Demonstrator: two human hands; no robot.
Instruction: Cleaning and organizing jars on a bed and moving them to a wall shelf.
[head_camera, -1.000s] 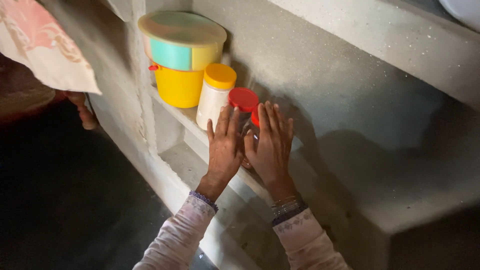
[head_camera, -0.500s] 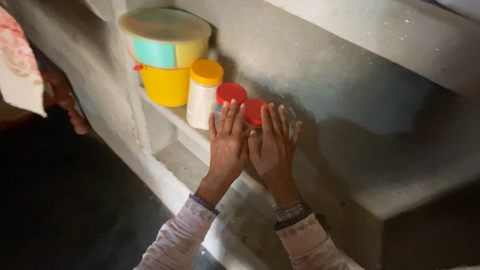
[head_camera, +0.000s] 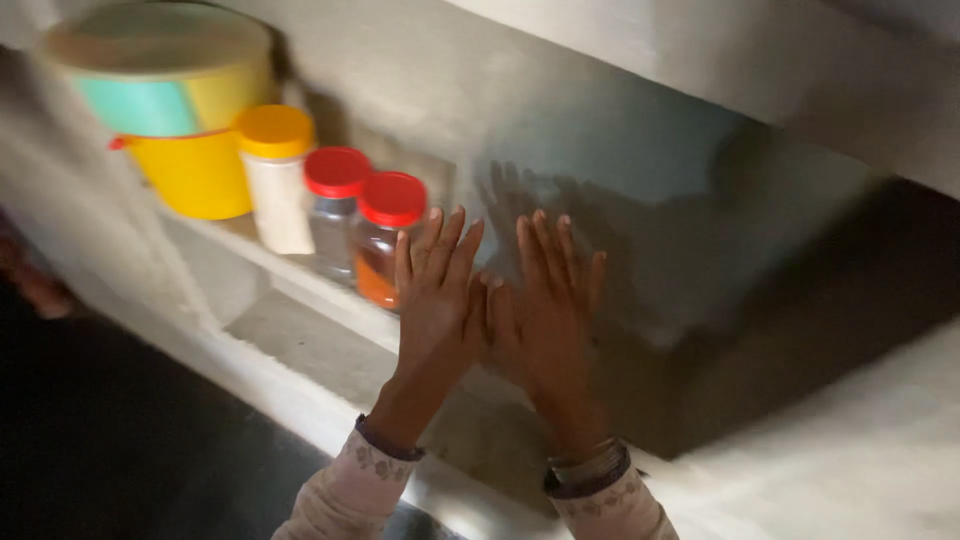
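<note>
Left hand (head_camera: 435, 300) and right hand (head_camera: 545, 310), both spread flat and empty (thumbs touching), hover over the shelf (head_camera: 330, 345); the upright red-lidded jar (head_camera: 388, 240) stands just left of the left hand.

My left hand (head_camera: 432, 300) and right hand (head_camera: 545, 310) lie by a rough, matt grey concrete shelf (head_camera: 300, 285) carrying clear jars (head_camera: 385, 255) with glossy red plastic lids (head_camera: 392, 198), a smooth yellow plastic tub (head_camera: 195, 172), and my sleeves (head_camera: 350, 490) are soft patterned cloth.
</note>
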